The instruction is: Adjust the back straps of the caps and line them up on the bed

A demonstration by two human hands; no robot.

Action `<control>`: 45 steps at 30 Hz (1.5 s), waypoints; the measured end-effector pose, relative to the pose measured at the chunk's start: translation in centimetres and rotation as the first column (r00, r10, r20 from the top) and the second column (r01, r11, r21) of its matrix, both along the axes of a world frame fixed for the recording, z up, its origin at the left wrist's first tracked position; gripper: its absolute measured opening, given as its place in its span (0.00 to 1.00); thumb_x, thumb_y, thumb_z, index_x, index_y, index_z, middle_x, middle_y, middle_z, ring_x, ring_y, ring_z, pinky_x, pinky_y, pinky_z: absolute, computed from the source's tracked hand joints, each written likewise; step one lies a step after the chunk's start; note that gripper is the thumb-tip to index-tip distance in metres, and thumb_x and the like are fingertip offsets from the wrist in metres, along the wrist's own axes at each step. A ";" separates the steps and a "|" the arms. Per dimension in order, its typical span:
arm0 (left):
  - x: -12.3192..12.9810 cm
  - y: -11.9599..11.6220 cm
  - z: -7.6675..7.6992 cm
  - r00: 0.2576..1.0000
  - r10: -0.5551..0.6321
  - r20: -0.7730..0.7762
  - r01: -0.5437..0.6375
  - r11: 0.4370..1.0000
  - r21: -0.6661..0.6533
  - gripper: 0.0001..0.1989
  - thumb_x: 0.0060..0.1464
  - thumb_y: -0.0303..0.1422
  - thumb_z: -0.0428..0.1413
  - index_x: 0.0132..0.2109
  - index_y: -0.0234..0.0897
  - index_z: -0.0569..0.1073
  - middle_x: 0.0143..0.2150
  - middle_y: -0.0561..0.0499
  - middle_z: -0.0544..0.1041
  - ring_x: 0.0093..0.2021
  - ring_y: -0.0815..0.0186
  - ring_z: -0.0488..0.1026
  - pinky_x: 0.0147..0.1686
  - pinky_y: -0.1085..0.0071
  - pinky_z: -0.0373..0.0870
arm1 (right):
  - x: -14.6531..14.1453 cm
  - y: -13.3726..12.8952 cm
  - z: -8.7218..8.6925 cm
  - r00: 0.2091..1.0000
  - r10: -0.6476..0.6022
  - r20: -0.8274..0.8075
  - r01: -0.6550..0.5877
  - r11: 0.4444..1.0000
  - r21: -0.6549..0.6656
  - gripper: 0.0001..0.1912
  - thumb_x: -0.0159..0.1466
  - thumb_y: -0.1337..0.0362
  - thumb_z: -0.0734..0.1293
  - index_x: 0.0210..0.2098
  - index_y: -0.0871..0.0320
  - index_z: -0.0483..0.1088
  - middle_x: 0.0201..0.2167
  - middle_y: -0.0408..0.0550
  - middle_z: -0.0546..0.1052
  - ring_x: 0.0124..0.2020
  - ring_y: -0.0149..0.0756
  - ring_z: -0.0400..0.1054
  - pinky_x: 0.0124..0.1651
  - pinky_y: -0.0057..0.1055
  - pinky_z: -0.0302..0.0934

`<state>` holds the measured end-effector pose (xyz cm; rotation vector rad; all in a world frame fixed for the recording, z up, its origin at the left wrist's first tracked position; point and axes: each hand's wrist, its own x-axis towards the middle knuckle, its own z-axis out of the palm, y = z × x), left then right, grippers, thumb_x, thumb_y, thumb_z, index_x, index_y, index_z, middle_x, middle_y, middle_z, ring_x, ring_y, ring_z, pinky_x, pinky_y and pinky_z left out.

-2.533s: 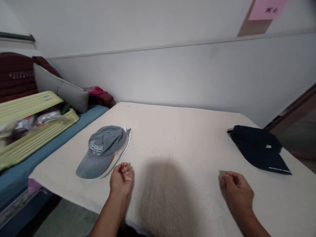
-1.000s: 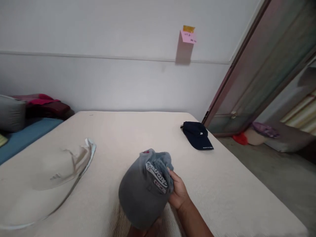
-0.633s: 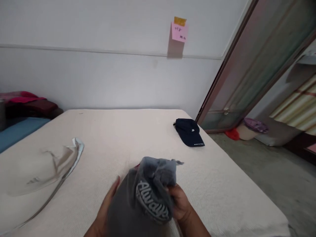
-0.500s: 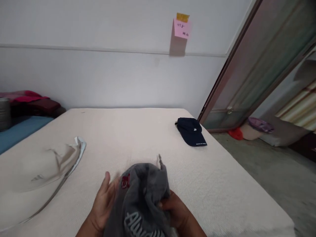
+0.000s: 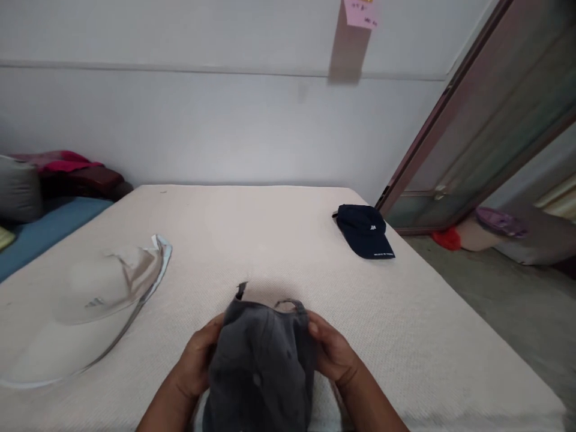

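Between my two hands is a dark grey baseball cap [image 5: 263, 366], its back strap ends pointing away from me and its crown facing up. My left hand [image 5: 200, 354] grips the cap's left side, fingers partly hidden behind the fabric. On the opposite edge, my right hand [image 5: 332, 348] is closed with its thumb against the cloth. A cream cap [image 5: 103, 294] with a wide brim lies to the left on the pale cloth surface [image 5: 252, 240]. Farther off at the right sits a navy cap [image 5: 363, 231] with small white lettering on its brim.
Behind the surface stands a white wall [image 5: 202, 126] with a pink note [image 5: 361, 13] on it. At the far left are a grey cushion [image 5: 18, 189] and dark red and pink cloth items [image 5: 76, 171]. A framed door [image 5: 454, 150] and grey floor [image 5: 477, 282] lie to the right.
The grey cap has been turned, so its front lettering and red patch no longer show and its strap end faces away. My left hand, earlier spread beside it, now grips its side.
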<state>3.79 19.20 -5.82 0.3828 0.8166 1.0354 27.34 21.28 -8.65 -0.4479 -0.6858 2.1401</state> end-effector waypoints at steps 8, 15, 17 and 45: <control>0.6 1.2 -0.1 0.979 -0.064 -0.195 0.062 0.998 -0.018 0.09 0.41 0.26 0.64 0.34 0.33 0.79 0.26 0.49 0.80 0.25 0.66 0.74 0.29 0.72 0.69 | 0.3 2.3 0.2 0.975 -0.211 0.075 0.217 0.972 -0.086 0.07 0.53 0.69 0.71 0.33 0.61 0.73 0.26 0.46 0.75 0.28 0.29 0.69 0.33 0.24 0.61; 0.9 2.5 -1.6 0.965 0.157 -0.211 -0.159 0.987 0.005 0.26 0.36 0.19 0.56 0.47 0.35 0.75 0.34 0.48 0.80 0.33 0.59 0.77 0.38 0.64 0.71 | 1.0 3.2 0.4 0.929 -0.359 0.090 0.362 0.932 -0.018 0.05 0.53 0.69 0.69 0.32 0.61 0.73 0.31 0.49 0.76 0.36 0.35 0.70 0.42 0.30 0.62; 1.0 2.5 -1.5 0.966 0.184 -0.180 -0.184 0.983 0.013 0.25 0.34 0.19 0.54 0.44 0.35 0.76 0.32 0.48 0.80 0.31 0.59 0.77 0.36 0.64 0.72 | 0.8 3.4 0.4 0.913 -0.403 0.063 0.406 0.913 -0.043 0.06 0.52 0.70 0.69 0.32 0.60 0.73 0.29 0.47 0.75 0.35 0.34 0.70 0.42 0.30 0.62; 3.6 1.6 -1.0 0.868 -0.049 -0.494 0.134 0.981 0.140 0.07 0.45 0.32 0.63 0.32 0.37 0.74 0.25 0.55 0.73 0.25 0.71 0.68 0.27 0.75 0.61 | -3.7 2.6 0.3 0.898 -0.015 0.439 -0.043 0.991 0.123 0.13 0.54 0.58 0.71 0.29 0.59 0.65 0.17 0.35 0.63 0.14 0.20 0.48 0.17 0.22 0.40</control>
